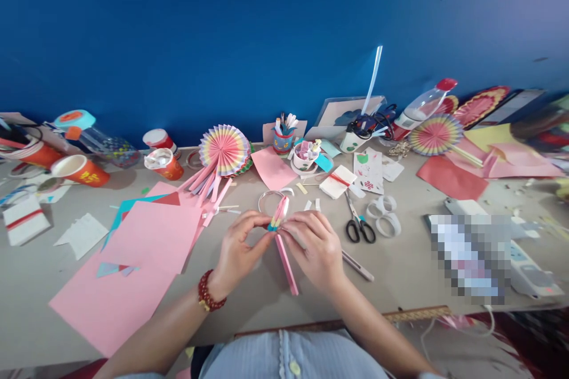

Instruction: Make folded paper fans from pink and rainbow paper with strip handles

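Between my two hands is a small piece of pleated paper (278, 213), pink and yellow with a teal end. My left hand (240, 249) pinches its lower left side with thumb and forefinger. From the right, my right hand (315, 246) closes its fingers on the same piece. A narrow pink paper strip (287, 266) runs from below the fingertips toward me; whether it is joined to the pleated paper is hidden. Right of my right hand lie black-handled scissors (360, 230) and a slim pale cutter-like tool (358, 266). A clear tape ring (265, 201) rests just behind the fingers.
Pink paper sheets (151, 237) lie at left, near orange paper cups (84, 170). A pleated paper fan (224, 151) and pen cup (283, 137) stand along the blue wall. Tape rolls (383, 216), a phone (466, 254) and a power strip (531, 269) are at right.
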`<state>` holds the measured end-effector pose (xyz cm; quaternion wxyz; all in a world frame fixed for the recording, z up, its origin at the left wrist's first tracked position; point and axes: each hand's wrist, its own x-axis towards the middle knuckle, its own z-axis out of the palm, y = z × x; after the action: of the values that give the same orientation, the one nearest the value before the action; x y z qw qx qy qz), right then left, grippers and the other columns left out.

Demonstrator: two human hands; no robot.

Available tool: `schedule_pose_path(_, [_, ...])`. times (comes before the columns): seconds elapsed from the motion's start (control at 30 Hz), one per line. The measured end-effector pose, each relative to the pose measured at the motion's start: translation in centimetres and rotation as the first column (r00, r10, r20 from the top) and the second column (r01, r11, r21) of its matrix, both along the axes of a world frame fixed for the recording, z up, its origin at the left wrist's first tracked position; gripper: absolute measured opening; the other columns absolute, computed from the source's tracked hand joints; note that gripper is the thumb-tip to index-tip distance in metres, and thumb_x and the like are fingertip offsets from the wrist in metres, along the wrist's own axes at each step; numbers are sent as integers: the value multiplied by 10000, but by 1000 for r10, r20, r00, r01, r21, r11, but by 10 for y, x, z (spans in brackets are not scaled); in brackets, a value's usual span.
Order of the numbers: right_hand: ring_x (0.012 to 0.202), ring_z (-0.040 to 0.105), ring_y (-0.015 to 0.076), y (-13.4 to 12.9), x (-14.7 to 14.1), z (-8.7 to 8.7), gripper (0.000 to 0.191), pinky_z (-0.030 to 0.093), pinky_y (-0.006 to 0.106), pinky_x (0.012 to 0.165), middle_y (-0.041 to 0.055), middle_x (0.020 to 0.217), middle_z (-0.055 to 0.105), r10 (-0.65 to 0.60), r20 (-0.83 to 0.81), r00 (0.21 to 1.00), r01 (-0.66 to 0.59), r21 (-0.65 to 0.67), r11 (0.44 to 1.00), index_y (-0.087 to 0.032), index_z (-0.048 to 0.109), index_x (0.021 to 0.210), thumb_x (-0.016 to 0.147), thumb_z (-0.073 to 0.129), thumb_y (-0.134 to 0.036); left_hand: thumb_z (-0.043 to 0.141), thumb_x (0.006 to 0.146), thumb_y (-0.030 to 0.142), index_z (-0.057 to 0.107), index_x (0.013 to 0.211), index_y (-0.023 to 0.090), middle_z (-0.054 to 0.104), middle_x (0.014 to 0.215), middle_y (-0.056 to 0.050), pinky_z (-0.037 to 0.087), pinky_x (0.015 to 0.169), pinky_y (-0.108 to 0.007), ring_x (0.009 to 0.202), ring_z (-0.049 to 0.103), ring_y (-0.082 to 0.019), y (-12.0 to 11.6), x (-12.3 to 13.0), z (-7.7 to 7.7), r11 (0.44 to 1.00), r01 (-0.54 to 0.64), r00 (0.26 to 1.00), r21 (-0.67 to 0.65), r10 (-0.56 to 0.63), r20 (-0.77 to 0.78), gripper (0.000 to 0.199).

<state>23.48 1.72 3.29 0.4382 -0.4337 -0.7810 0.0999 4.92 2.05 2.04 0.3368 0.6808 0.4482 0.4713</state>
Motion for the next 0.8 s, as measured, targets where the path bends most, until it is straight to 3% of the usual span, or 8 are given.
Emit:
schedule_pose_path(0.23, [938,650,238,0,-4,-1,208,550,415,846,62,1044,728,37,3,999,-37,22,999,-257,670,1036,920,593,-103,685,877,206,715,1010,217,693,977,-58,504,827,-315,926,647,-213,-1,-1,0,1000,-23,1000,-4,23,-4,137])
schedule_pose_path(0.8, [884,674,218,5,-2,6,183,557,389,805,63,970,727,66,9,998,-66,19,998,-229,646,985,912,561,-84,689,893,231,691,979,205,672,944,-45,535,796,-301,893,653,-182,1,0,-7,996,18,997,-82,-12,76,90])
